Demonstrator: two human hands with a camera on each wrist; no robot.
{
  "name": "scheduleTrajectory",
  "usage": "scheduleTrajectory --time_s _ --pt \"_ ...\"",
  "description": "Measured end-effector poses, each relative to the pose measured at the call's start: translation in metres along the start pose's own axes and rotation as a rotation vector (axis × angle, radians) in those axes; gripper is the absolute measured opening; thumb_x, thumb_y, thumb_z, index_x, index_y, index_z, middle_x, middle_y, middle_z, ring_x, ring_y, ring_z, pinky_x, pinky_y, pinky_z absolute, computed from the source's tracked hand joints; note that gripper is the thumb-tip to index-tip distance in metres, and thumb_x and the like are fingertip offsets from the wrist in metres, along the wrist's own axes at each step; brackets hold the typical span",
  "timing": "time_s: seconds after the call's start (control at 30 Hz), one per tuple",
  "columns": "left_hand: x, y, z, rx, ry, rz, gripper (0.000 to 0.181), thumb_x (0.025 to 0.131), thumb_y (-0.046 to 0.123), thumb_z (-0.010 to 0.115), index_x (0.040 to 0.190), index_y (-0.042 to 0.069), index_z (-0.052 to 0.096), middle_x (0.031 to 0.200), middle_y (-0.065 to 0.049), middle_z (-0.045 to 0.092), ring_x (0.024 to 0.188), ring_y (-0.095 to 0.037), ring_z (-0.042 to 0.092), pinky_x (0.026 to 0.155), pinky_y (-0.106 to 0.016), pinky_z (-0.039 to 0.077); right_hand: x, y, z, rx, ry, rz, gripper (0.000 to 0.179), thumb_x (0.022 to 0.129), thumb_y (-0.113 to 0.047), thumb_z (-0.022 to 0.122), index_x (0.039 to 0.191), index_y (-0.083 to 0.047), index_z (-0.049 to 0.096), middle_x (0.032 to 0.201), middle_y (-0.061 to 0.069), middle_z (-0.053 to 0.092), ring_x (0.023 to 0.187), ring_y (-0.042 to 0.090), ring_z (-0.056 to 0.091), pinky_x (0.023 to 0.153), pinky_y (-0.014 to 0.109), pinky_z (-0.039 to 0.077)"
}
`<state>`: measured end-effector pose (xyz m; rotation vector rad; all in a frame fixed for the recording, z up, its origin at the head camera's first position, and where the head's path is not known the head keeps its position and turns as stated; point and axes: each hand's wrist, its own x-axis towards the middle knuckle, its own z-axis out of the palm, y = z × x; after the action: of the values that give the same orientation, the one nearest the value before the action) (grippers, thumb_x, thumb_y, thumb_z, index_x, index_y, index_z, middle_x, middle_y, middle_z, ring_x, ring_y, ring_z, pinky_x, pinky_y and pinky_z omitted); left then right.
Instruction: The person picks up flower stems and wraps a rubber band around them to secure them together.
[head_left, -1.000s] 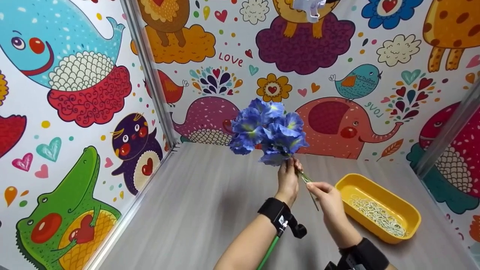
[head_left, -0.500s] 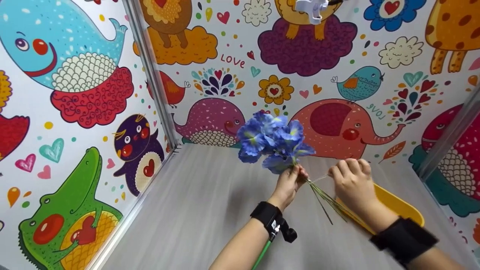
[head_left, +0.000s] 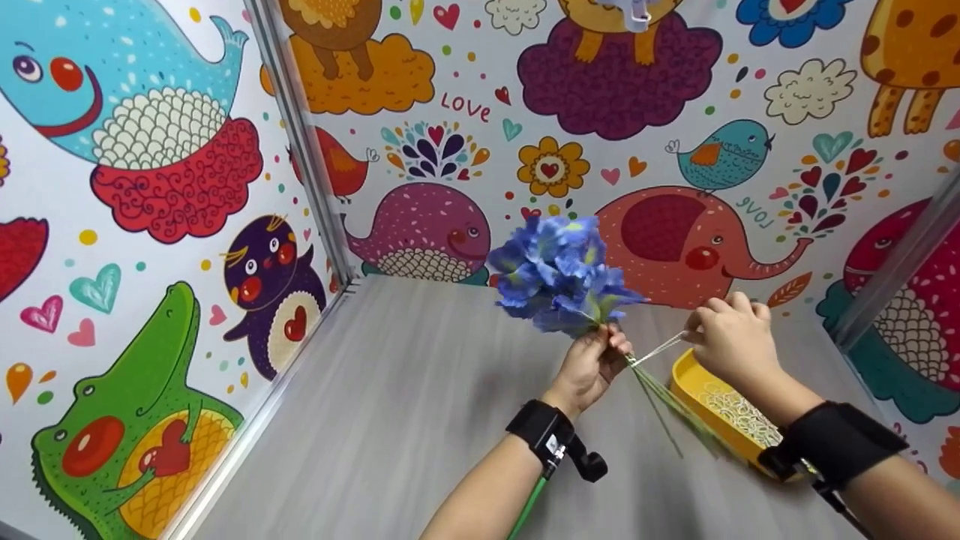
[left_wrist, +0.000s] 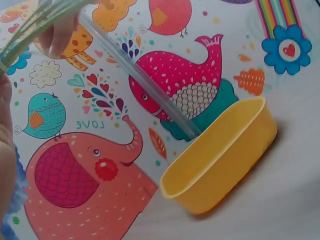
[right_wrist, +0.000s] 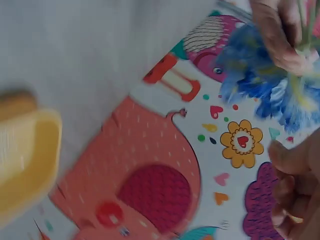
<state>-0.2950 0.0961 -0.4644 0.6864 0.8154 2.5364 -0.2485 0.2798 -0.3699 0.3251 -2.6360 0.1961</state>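
My left hand (head_left: 589, 371) grips a bunch of blue flowers (head_left: 559, 277) just below the blooms. Its green stems (head_left: 660, 401) stick out of the fist toward the lower right. A thin pale rubber band (head_left: 658, 348) is looped on the stems beside the left fingers. Off to the right, the curled fingers of my right hand (head_left: 735, 334) pinch the band's other end and hold it taut. In the right wrist view the flowers (right_wrist: 250, 65) look blurred, and the left hand (right_wrist: 277, 35) is around their stems.
On the grey table (head_left: 420, 390), a yellow tub (head_left: 681, 379) stands below the right forearm, holding many loose pale rubber bands (head_left: 739, 412). Cartoon-printed walls (head_left: 450, 67) enclose the back and sides. A green cable (head_left: 529, 510) runs from the left wrist strap.
My right hand has left the stems and moved right and up, drawing the rubber band out taut. The left hand with the flowers has shifted slightly right and down.
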Motion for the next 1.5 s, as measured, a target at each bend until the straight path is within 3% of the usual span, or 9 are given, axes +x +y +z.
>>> scheduleTrajectory --time_s 0.1,0.2,0.43,0.53,0.63,0.83,1.1,1.3,1.5 --pt "-0.002 0.0 0.003 -0.082 -0.043 -0.05 0.02 0.088 0.037 0.054 0.088 0.018 0.054 0.078 0.011 0.049 0.074 0.0 0.05 0.074 -0.012 0.049 0.002 -0.002 0.004 0.094 -0.097 0.098 0.011 0.083 -0.013 0.071 0.078 -0.004 0.067 0.08 0.011 0.06 0.088 0.036 0.043 0.078 0.058 0.032" --pt "-0.003 0.0 0.007 -0.147 -0.043 -0.104 0.021 0.084 0.037 0.058 0.087 0.017 0.055 0.076 0.01 0.05 0.071 0.001 0.05 0.073 -0.012 0.049 0.001 -0.004 0.009 0.199 -0.151 0.184 0.014 0.086 -0.015 0.07 0.08 -0.002 0.067 0.08 0.013 0.061 0.09 0.038 0.045 0.076 0.057 0.032" --pt "-0.007 -0.002 0.006 -0.302 -0.076 -0.137 0.013 0.09 0.027 0.053 0.089 0.014 0.056 0.077 0.009 0.053 0.073 0.0 0.053 0.076 -0.013 0.051 -0.011 -0.015 0.034 0.312 -0.075 0.279 0.013 0.083 -0.014 0.068 0.079 -0.001 0.068 0.08 0.015 0.064 0.093 0.039 0.049 0.079 0.057 0.033" --pt "-0.009 0.001 0.004 -0.408 -0.046 -0.103 0.011 0.091 0.022 0.054 0.089 0.012 0.058 0.077 0.008 0.054 0.072 0.0 0.055 0.076 -0.012 0.05 -0.019 -0.022 0.049 0.335 -0.033 0.278 0.01 0.079 -0.012 0.069 0.078 -0.002 0.07 0.076 0.011 0.064 0.085 0.034 0.05 0.075 0.051 0.033" --pt "-0.008 0.003 0.004 -0.518 0.017 -0.024 0.011 0.091 0.019 0.054 0.089 0.009 0.059 0.078 0.006 0.056 0.072 -0.002 0.057 0.076 -0.012 0.051 -0.028 -0.033 0.061 0.341 0.008 0.27 0.006 0.076 -0.01 0.071 0.076 -0.004 0.071 0.073 0.009 0.062 0.08 0.031 0.05 0.071 0.047 0.034" --pt "-0.002 0.005 0.009 -0.601 0.163 0.12 0.021 0.097 0.015 0.045 0.087 0.006 0.061 0.078 0.003 0.058 0.071 -0.003 0.058 0.076 -0.013 0.052 -0.043 -0.06 0.075 0.403 0.089 0.295 0.014 0.076 -0.016 0.07 0.073 -0.002 0.066 0.072 0.01 0.058 0.074 0.028 0.051 0.067 0.041 0.037" --pt "0.01 0.007 0.015 -0.519 0.384 0.225 0.03 0.102 0.018 0.034 0.083 0.01 0.057 0.075 0.004 0.055 0.069 -0.002 0.056 0.074 -0.015 0.053 -0.05 -0.08 0.109 0.649 0.436 0.201 0.011 0.075 0.004 0.075 0.073 -0.003 0.067 0.067 0.005 0.058 0.068 0.004 0.048 0.064 0.017 0.039" --pt "0.016 0.006 0.016 -0.374 0.457 0.291 0.026 0.101 0.021 0.036 0.085 0.013 0.055 0.076 0.006 0.053 0.074 -0.004 0.058 0.076 -0.017 0.054 -0.052 -0.09 0.118 0.836 0.5 0.328 0.007 0.078 0.007 0.074 0.078 0.002 0.069 0.073 -0.004 0.055 0.071 0.0 0.046 0.067 0.011 0.037" --pt "0.02 -0.004 0.013 -0.192 0.534 0.365 0.02 0.096 0.026 0.041 0.084 0.016 0.053 0.076 0.008 0.054 0.074 -0.004 0.061 0.076 -0.018 0.055 -0.055 -0.1 0.12 0.841 0.653 0.261 0.016 0.07 0.02 0.073 0.078 0.006 0.069 0.071 0.014 0.053 0.072 0.006 0.045 0.066 0.01 0.037"
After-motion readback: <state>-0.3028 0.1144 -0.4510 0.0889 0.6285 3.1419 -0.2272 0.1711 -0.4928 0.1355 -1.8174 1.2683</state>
